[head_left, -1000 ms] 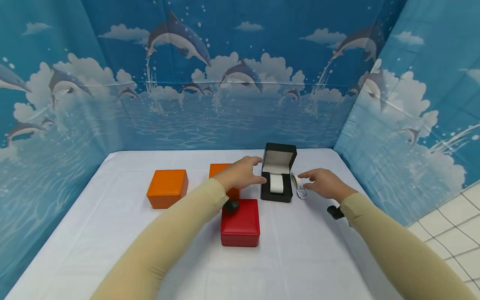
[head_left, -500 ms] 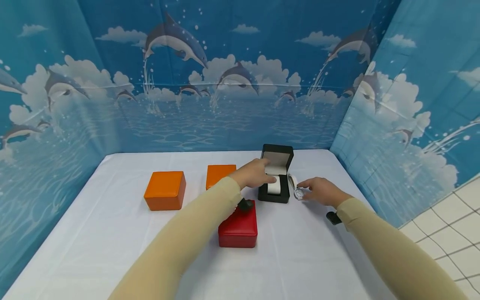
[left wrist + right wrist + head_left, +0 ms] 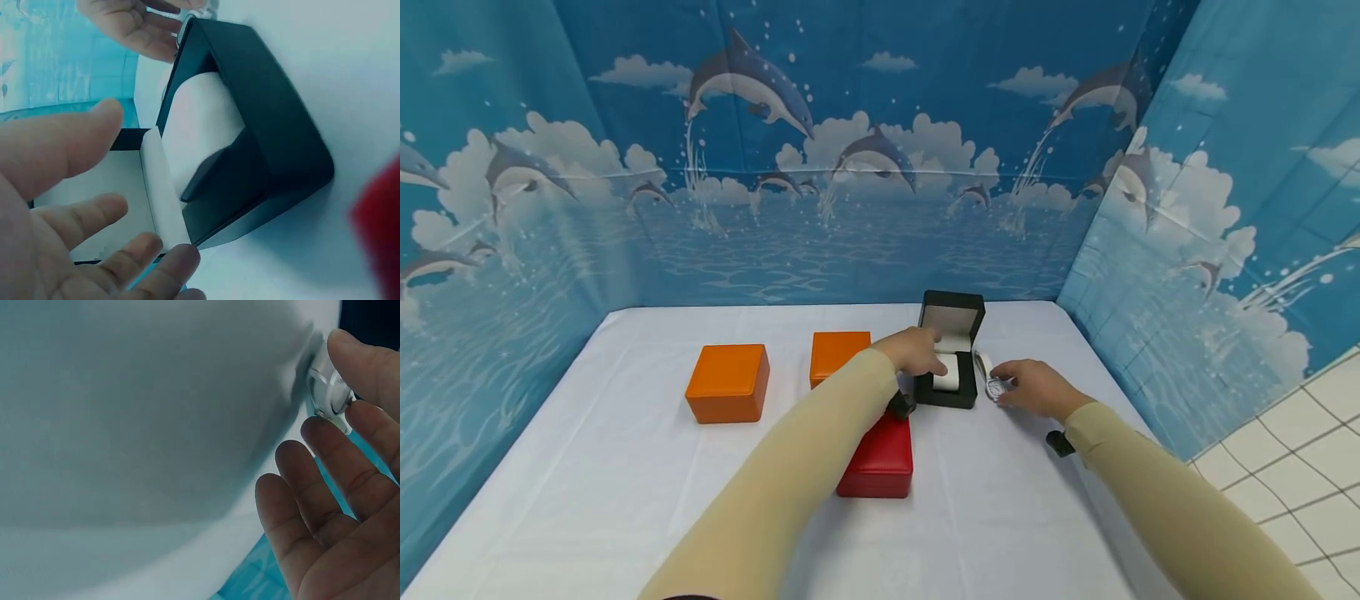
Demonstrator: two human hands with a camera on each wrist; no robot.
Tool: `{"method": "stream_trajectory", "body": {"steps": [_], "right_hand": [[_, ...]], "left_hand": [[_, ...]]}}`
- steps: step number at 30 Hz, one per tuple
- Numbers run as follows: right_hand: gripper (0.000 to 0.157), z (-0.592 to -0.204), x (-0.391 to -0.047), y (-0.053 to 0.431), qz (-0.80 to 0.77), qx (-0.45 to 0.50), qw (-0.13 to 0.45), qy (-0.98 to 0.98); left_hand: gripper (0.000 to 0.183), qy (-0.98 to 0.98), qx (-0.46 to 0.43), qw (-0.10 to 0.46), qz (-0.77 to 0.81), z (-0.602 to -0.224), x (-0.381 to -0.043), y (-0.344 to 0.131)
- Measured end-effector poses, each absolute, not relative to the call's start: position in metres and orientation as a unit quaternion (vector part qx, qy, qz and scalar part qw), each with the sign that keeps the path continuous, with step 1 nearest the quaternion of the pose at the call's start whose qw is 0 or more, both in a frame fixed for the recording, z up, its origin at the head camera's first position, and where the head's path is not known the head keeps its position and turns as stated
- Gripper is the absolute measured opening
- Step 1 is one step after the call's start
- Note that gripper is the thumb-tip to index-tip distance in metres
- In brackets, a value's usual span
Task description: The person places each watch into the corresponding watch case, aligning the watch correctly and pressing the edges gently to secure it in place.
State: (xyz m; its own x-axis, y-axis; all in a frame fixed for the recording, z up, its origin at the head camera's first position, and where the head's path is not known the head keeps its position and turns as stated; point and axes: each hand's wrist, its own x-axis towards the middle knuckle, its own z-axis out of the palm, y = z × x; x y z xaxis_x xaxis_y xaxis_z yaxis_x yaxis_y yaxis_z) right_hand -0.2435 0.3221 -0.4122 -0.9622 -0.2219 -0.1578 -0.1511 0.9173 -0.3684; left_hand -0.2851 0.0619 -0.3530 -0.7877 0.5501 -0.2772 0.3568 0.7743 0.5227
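A black watch box (image 3: 969, 379) stands with its lid up at the back right of the table, a white cushion (image 3: 200, 119) seated inside it. My left hand (image 3: 913, 350) is at the box's left side, fingers spread and holding nothing; in the left wrist view its fingertips come close to the lid's hinge edge. To the right of the box is a silver wristwatch (image 3: 328, 387) with a pale strap. My right hand (image 3: 1036, 388) pinches the watch at its case between thumb and index finger, the other fingers loosely extended.
A red box (image 3: 880, 467) sits in front of the black one, partly under my left forearm. Two orange boxes stand left: one orange box (image 3: 726, 383) apart, another orange box (image 3: 835, 352) partly hidden by the sleeve. Dolphin-printed curtains (image 3: 850, 242) border the white table (image 3: 587, 475).
My left hand has moved right to the black box's left side. My right hand has come down onto the watch and taken it between thumb and index finger. The boxes stay put.
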Motion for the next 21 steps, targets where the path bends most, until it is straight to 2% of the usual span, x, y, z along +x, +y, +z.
{"method": "stream_trajectory", "body": {"steps": [8, 15, 21], "right_hand": [[0.052, -0.418, -0.242, 0.319, -0.183, -0.103, 0.076, 0.975], [0.051, -0.422, -0.243, 0.318, -0.182, -0.087, 0.074, 0.977], [0.05, -0.424, -0.241, 0.319, -0.176, -0.083, 0.07, 0.978]], "left_hand": [[0.073, 0.929, 0.242, 0.206, 0.191, -0.354, -0.288, 0.073], [0.05, 0.952, 0.228, 0.186, 0.087, -0.356, -0.283, 0.08], [0.044, 0.952, 0.216, 0.201, 0.085, -0.359, -0.283, 0.083]]}}
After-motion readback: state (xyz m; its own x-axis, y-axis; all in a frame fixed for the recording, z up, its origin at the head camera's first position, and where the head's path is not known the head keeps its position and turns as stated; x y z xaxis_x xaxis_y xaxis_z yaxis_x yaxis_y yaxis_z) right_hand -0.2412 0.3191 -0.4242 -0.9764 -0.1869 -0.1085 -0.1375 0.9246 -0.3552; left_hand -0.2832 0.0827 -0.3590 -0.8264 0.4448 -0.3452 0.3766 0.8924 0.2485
